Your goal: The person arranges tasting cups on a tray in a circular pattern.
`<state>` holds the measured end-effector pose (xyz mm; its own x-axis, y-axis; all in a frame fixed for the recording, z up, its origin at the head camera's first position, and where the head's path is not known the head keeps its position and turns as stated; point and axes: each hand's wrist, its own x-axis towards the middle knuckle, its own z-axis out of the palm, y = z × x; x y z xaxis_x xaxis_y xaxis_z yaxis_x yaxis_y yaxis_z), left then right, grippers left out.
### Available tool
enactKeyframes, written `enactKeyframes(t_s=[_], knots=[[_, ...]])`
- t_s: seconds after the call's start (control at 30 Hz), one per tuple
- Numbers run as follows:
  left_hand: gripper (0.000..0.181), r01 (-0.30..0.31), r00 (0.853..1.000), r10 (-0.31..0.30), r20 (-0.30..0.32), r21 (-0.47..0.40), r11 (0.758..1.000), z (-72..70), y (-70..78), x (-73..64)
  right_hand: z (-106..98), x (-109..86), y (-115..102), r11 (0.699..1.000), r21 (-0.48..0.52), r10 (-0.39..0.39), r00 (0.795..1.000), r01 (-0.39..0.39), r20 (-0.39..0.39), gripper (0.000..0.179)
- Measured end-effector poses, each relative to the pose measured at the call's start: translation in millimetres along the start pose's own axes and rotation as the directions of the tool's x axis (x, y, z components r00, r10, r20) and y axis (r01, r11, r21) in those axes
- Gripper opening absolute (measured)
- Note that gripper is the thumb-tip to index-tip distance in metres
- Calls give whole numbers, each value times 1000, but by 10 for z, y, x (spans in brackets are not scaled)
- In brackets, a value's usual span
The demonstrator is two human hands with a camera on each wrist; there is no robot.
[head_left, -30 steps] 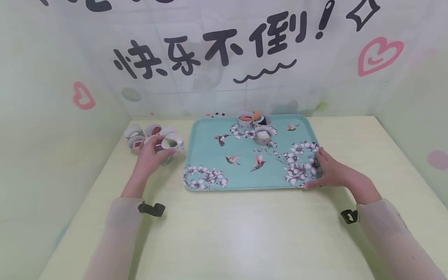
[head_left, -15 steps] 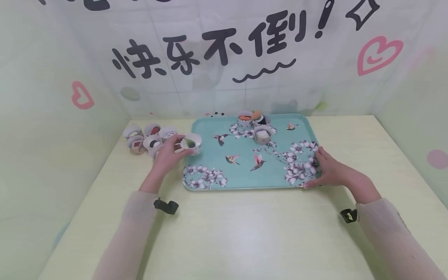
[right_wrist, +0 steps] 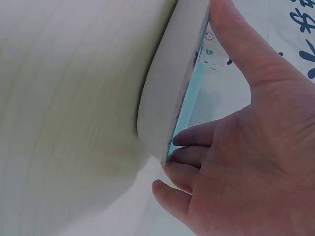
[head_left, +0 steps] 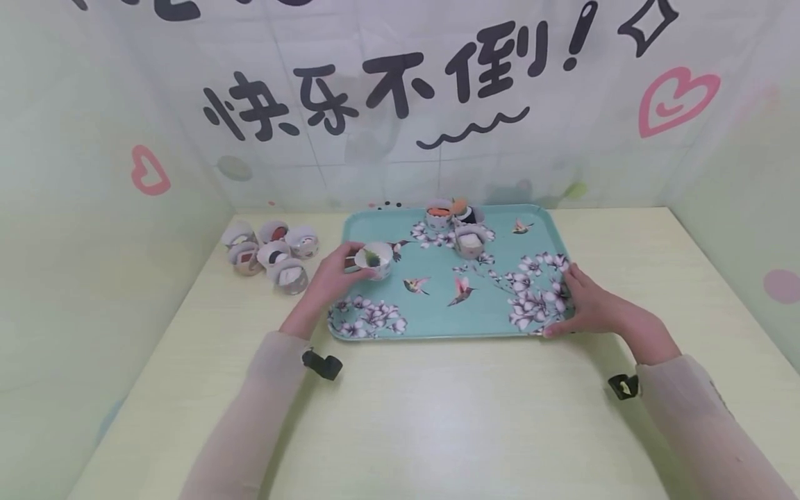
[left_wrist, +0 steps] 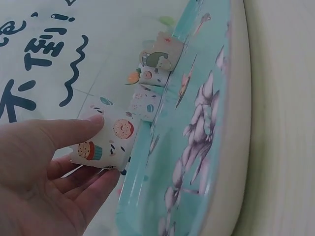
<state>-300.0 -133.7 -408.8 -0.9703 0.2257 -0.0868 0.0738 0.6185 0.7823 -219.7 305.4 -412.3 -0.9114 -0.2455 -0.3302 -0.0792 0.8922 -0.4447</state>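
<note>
The cup [head_left: 383,264] is over the left part of the turquoise tray [head_left: 437,323], its mouth turned up and towards you, with a green piece [head_left: 373,258] inside. You are pinching it in your left hand [head_left: 329,279], thumb on 1 side and fingers on the other. From the left wrist you can see a doughnut and a cupcake printed on its side. You cannot tell for sure whether its base touches the tray.

Your right hand [head_left: 590,307] holds the tray's near right corner, the thumb at the near edge and the bent fingers at the right edge, spread apart around the corner.

On the tray, 3 cups stand close together towards the far edge: the left cup [head_left: 439,221] has an orange piece, the right cup [head_left: 478,213] a dark and white piece with orange beside it, and the nearest cup [head_left: 471,248] a white piece.

To the left of the tray, 6 more cups [head_left: 289,279] stand bunched on the pale table [head_left: 437,417]. Behind the table, the white backdrop [head_left: 400,153] carries large black characters and a pink heart [head_left: 679,101].
</note>
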Motion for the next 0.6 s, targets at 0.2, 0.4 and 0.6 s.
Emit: enactKeyframes(t_s=[0.2,0.4,0.6], knots=[[60,-46,999,46,28,11,999,139,76,66,0,5,6,1000,-10,8,1000,-8,5,136],[57,-76,996,75,44,20,997,269,155,120,6,14,19,1000,0,6,1000,-6,5,137],[58,-88,994,86,73,21,996,372,256,178,11,19,28,1000,8,0,1000,0,2,138]])
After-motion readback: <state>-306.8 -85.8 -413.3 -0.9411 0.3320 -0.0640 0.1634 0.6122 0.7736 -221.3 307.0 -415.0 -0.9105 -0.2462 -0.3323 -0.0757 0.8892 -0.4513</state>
